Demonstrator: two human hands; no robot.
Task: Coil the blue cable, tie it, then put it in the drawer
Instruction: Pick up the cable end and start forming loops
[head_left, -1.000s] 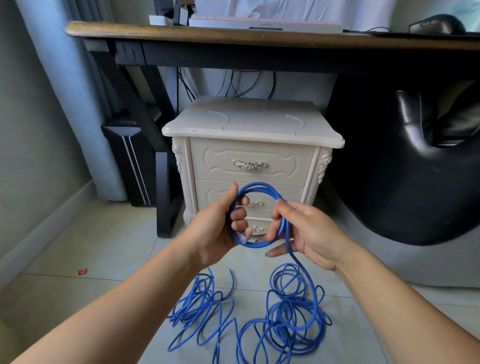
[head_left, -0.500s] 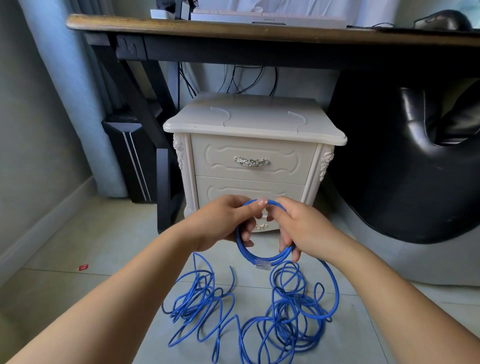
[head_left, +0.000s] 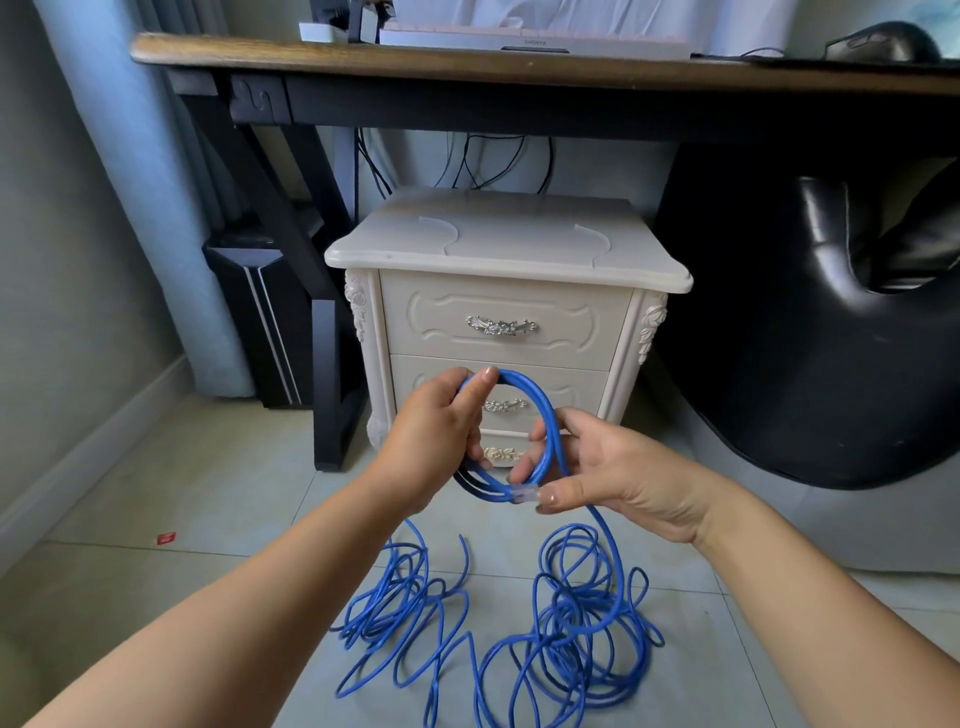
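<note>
A small loop of the blue cable (head_left: 543, 415) hangs in the air between both hands, in front of the cream nightstand (head_left: 509, 270). My left hand (head_left: 431, 436) grips the loop's top and left side. My right hand (head_left: 613, 467) pinches its lower right, thumb beside the clear plug (head_left: 524, 494). From my right hand the cable drops to a loose tangle of blue cable (head_left: 519, 629) on the tiled floor. The nightstand's top drawer (head_left: 504, 317) and lower drawer (head_left: 571, 387) are closed, each with a silver handle.
A dark wooden desk (head_left: 519, 67) spans above the nightstand, its black leg (head_left: 327, 374) at the left. A black leather chair (head_left: 831, 338) fills the right. A dark computer case (head_left: 260, 322) and a blue curtain (head_left: 156, 208) stand at the left. A small red scrap (head_left: 167, 538) lies on the floor.
The hands met at the loop's top half a second ago; now my right hand has slid down to the loop's lower right by the plug, and the loop stands taller.
</note>
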